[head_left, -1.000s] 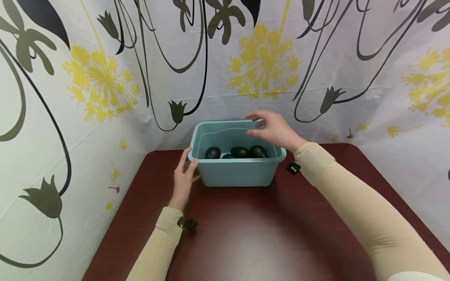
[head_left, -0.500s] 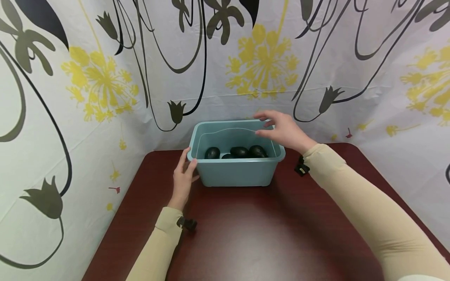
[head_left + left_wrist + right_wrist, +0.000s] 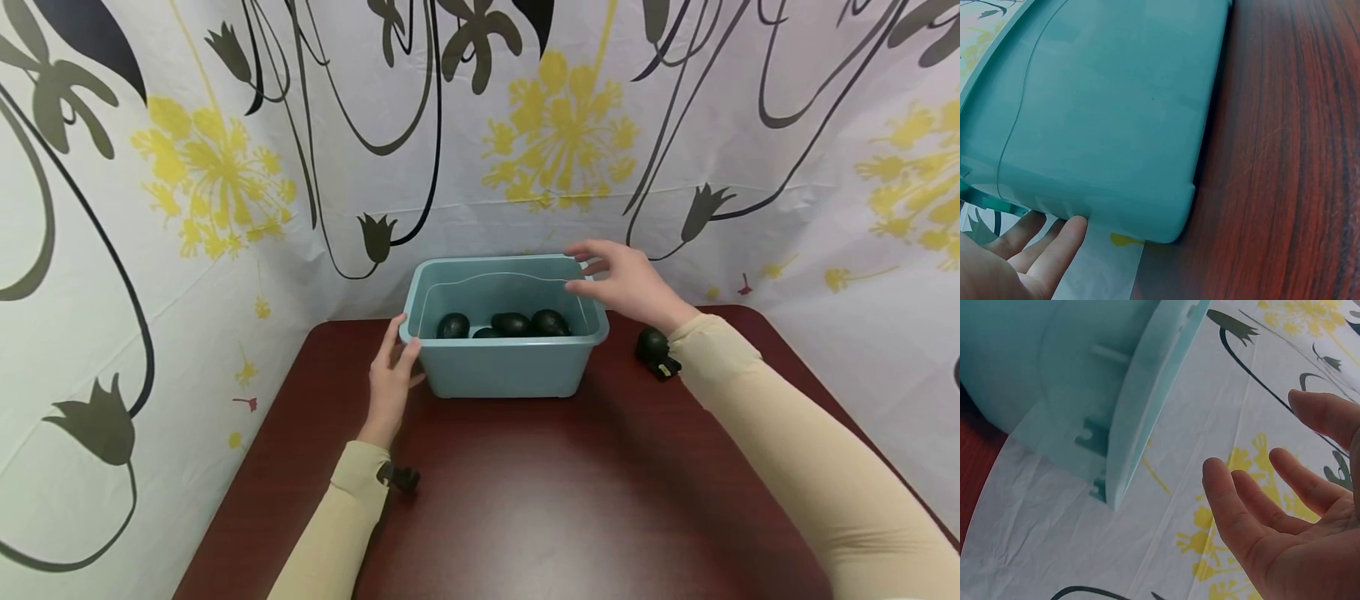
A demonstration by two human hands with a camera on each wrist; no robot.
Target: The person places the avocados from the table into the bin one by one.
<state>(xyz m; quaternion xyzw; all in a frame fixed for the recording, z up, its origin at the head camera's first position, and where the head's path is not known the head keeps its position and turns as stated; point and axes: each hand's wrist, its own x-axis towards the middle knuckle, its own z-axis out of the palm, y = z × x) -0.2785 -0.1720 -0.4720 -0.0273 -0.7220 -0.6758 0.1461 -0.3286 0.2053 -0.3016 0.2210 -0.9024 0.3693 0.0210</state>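
Observation:
A light blue plastic bin stands at the back of the table with several dark avocados inside. My left hand touches the bin's left end, its fingers extended against the outer wall below the rim in the left wrist view. Near the bin's right back corner, my right hand is raised with spread, slightly bent fingers. Nothing is between those fingers, and the right wrist view shows a gap from them to the bin's rim. Just right of the bin, a dark rounded thing like another avocado shows beside the wrist camera.
The dark red-brown wooden table stretches from the bin toward the person. A white cloth printed with yellow and grey flowers hangs close behind the bin and on both sides.
My right hand has drifted right, from over the bin's inside to its right back corner. More of the dark rounded thing shows beside the right wrist. The left hand and bin stay put.

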